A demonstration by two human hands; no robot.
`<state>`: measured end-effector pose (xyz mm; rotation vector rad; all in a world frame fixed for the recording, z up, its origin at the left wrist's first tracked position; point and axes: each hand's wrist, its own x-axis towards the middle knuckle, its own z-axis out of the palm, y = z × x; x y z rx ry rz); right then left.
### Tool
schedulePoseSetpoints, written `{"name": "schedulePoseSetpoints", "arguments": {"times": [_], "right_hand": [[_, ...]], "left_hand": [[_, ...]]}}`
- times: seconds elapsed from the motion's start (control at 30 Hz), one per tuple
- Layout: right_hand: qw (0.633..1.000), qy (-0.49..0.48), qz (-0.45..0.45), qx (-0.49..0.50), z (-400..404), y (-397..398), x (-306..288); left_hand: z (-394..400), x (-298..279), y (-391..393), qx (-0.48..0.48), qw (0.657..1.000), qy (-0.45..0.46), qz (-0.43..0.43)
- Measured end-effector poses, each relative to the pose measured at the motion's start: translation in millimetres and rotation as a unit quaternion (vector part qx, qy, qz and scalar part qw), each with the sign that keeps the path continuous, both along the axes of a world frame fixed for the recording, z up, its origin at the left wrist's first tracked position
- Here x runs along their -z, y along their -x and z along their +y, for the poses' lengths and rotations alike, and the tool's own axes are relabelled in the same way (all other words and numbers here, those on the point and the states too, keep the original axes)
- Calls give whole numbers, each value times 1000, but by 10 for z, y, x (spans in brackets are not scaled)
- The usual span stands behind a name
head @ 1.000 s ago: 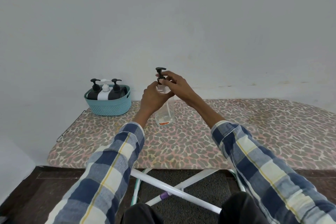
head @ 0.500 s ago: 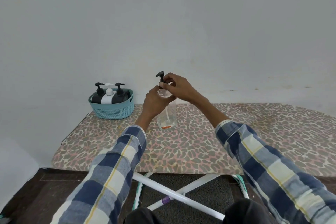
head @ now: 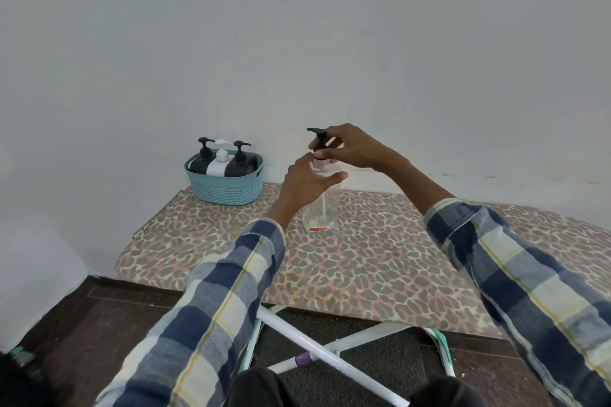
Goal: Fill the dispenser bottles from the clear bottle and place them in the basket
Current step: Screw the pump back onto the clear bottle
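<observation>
1. The black pump head (head: 318, 141) is being pinched at its collar by the right hand (head: 350, 149), thumb and fingertips curled round it.
2. The clear bottle (head: 322, 205) is being steadied near its shoulder by the left hand (head: 305, 182); the fingers look fairly straight, so probably more of a loose rest than a real grip, hard to call from here.
3. The bottle is being kept upright on the leopard-print ironing board (head: 363, 261), with just a bit of liquid being shown at the bottom.
4. Three dispenser bottles, two black (head: 205, 160) (head: 240, 162) and one white (head: 221, 162), are being held in the teal basket (head: 228, 190), well apart at the board's far left end.
</observation>
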<state>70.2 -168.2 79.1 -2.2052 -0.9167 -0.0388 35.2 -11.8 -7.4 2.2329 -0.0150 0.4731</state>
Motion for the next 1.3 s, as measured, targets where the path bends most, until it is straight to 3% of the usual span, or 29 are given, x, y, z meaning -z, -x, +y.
{"name": "schedulePoseSetpoints", "arguments": {"times": [0.27,0.53,0.67,0.73,0.97,1.17,1.3], "right_hand": [[992,17,-59,107,95,-21,184],[998,-43,50,21,-6,-7,76],[991,-66,-14,115,89,32,214],[988,-64,3,142,95,28,301],[989,-108,97,11,-91,79,248],[986,-119,40,114,29,60,356],[988,-122,64,70,9,100,304]], "left_hand": [[-14,-3,-3,2,1000,1,3],[-12,11,-35,-7,1000,1,10],[-17,5,-14,-1,1000,0,5],[-20,7,-18,3,1000,-6,-1],[-8,11,-56,-7,1000,-3,-3],[-13,3,-35,-2,1000,-9,9],[-11,-40,19,-2,1000,0,4]]}}
